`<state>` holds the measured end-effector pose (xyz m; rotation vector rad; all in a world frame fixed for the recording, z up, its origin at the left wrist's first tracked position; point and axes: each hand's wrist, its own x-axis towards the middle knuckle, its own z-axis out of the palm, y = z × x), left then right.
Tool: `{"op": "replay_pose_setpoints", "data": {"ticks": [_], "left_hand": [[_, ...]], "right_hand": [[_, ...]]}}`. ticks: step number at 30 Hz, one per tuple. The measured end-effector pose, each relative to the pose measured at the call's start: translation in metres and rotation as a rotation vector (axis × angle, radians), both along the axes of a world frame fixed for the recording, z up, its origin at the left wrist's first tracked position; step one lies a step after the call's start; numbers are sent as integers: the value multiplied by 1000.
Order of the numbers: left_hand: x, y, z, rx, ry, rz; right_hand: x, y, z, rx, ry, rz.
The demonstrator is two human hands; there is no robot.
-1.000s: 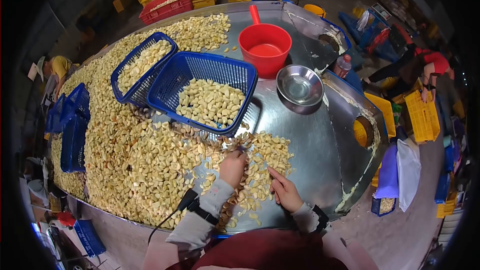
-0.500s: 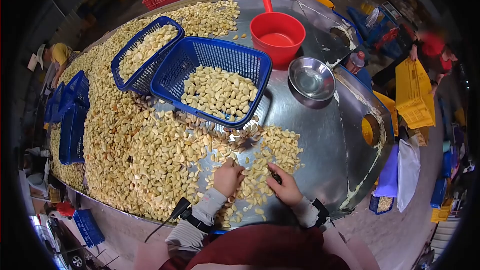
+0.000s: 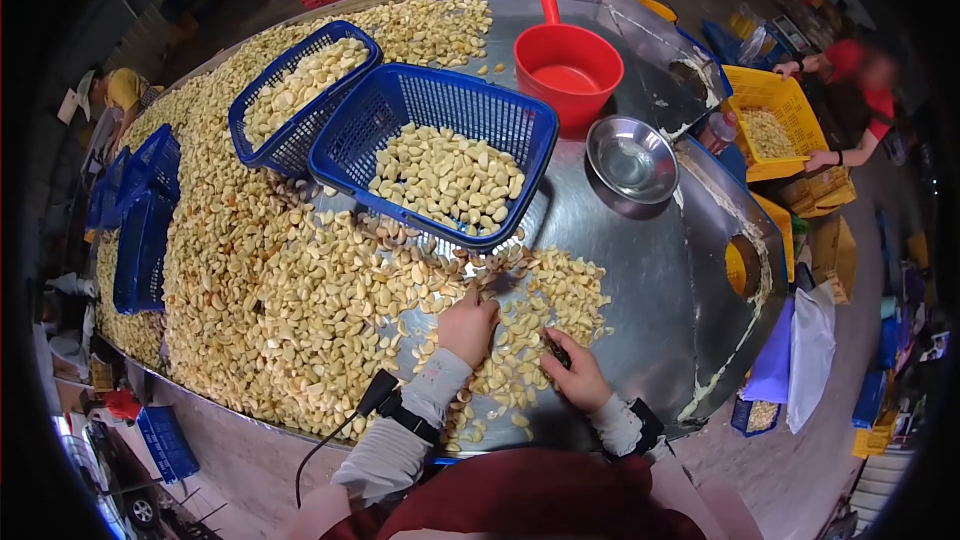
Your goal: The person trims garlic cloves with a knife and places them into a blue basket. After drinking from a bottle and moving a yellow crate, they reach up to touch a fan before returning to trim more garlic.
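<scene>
Pale kernels lie heaped over the left and middle of the metal table. My left hand is over the kernels, its fingers pressed together near the front of the blue basket; what they hold, if anything, is hidden. To its right, my right hand is closed on a small dark tool beside the loose kernels. The large blue basket, partly filled with kernels, stands beyond my hands. A second blue basket of kernels leans against its left side.
A red dipper and a steel bowl stand right of the baskets. More blue baskets sit at far left. A person in red holds a yellow crate at right; another person bends at far left.
My left hand has moved forward, toward the large basket. My right hand has shifted slightly right and down. The person at right has tilted the yellow crate and brought it up beside the table.
</scene>
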<state>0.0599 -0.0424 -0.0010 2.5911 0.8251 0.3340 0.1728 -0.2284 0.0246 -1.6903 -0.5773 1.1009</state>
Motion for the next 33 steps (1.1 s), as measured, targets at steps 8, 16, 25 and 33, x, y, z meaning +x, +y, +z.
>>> {"op": "replay_pose_setpoints", "data": {"ticks": [8,16,25,33], "left_hand": [[-16,11,19,-1523,-533,170],[-33,-12,47,-1952,-846,131],[-43,-11,69,-1711,-585,207],[-32,-4,69,-1834,-526,138]], "right_hand": [[-2,7,7,162,-11,20],[-7,27,66,281,-54,292],[3,36,75,276,-273,501],[12,28,35,277,607,224]]}}
